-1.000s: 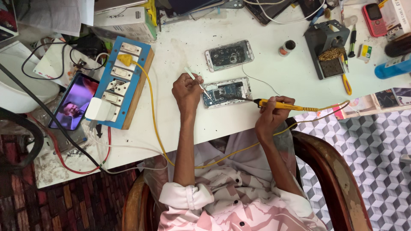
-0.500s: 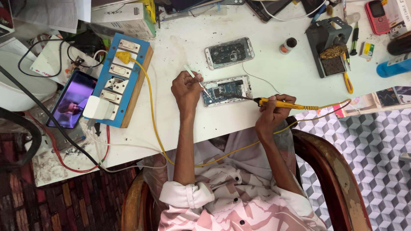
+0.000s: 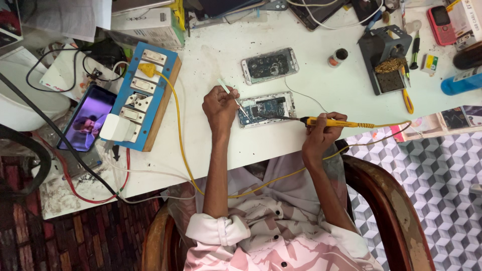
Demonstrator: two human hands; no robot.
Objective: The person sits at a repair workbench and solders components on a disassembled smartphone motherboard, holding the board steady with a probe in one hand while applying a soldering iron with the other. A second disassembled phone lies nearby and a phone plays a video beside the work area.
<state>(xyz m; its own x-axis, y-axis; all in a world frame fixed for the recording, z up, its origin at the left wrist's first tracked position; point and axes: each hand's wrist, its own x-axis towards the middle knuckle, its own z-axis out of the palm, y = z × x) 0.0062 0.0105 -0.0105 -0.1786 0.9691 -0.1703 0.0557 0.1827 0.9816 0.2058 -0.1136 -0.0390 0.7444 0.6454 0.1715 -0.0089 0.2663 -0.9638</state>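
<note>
My left hand (image 3: 220,106) pinches slim metal tweezers (image 3: 232,95), fingers closed tight, tips resting on the opened phone with its blue circuit board exposed (image 3: 266,108) to steady a part. My right hand (image 3: 321,134) is wrapped shut around the yellow-handled soldering iron (image 3: 329,122), held low so its tip meets the board. The phone lies near the white surface's (image 3: 321,85) front edge, within easy reach.

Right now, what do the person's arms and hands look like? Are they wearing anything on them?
Both forearms are bare, with the sleeves rolled up to the elbows. The shirt is pale pink and white with a splashy pattern, and the turned-back cuffs show plain white. The left hand and right hand wear no gloves. I can see no watch, ring or bracelet on either.
</note>
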